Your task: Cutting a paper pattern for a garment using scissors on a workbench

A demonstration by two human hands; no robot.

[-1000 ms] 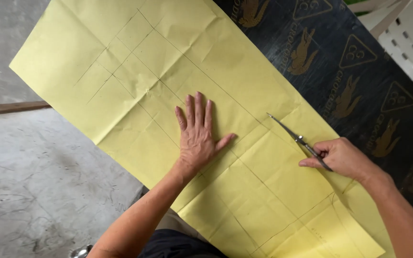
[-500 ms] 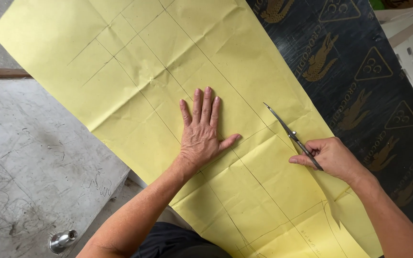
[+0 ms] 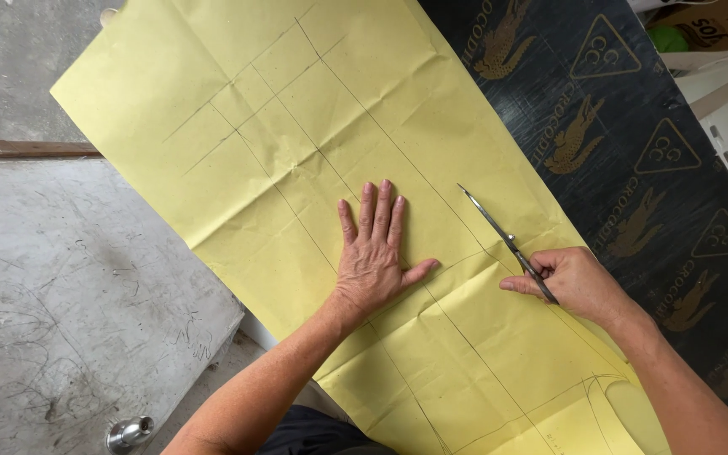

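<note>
A large yellow paper sheet [image 3: 280, 109] with pencil lines and fold creases lies across a black printed table top [image 3: 634, 168]. My left hand [image 3: 375, 253] rests flat on the paper's middle, fingers spread, pressing it down. My right hand [image 3: 573, 281] grips the handles of metal scissors [image 3: 499, 232]. Their blades point up and left along a drawn line near the paper's right edge. A curved pencil outline shows at the sheet's lower right corner.
A grey concrete floor [image 3: 69, 320] lies to the left, with a wooden strip [image 3: 18, 150] and a small metal knob [image 3: 128, 434] low down. White boxes and a cardboard piece [image 3: 718, 50] stand at the top right beyond the table.
The view has shifted, so the paper and both hands sit a little lower and further right in frame. Both hands keep the same hold and pose on the sheet.
</note>
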